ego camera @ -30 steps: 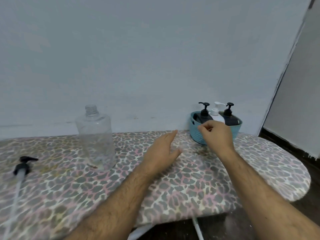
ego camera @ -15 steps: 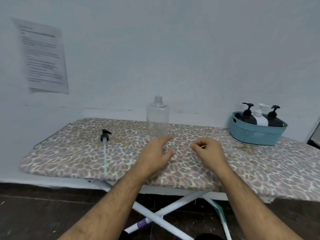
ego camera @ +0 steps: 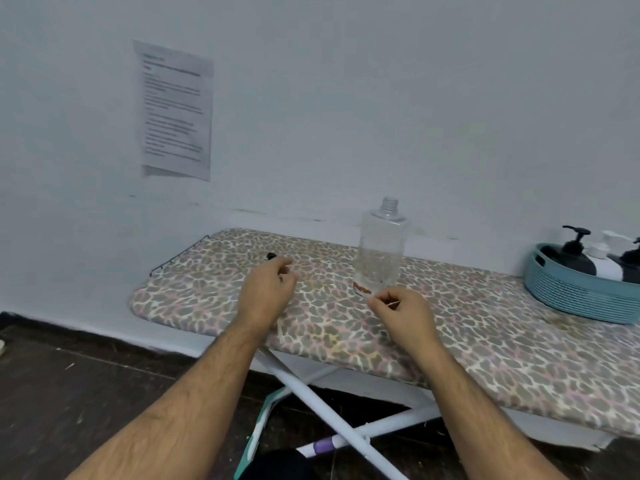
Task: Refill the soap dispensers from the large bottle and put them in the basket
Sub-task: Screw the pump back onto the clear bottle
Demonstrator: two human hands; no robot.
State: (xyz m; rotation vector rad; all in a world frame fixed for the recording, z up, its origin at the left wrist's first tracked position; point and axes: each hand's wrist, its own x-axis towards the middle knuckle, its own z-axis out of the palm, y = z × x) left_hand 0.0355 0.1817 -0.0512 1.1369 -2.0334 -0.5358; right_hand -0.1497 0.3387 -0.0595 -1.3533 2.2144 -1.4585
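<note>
Three dispensers (ego camera: 588, 258) sit in basket (ego camera: 581, 299); big bottle (ego camera: 379, 251) looks empty. Left hand (ego camera: 266, 289) nears pump (ego camera: 271, 255), right hand (ego camera: 401, 310) loosely curled, both w/ nothing. Next: prob cap bottle.

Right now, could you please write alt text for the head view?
Two bare hands, left hand and right hand, hover over a leopard-print board before an uncapped clear bottle. Three dispensers sit in a blue basket at right.
</note>
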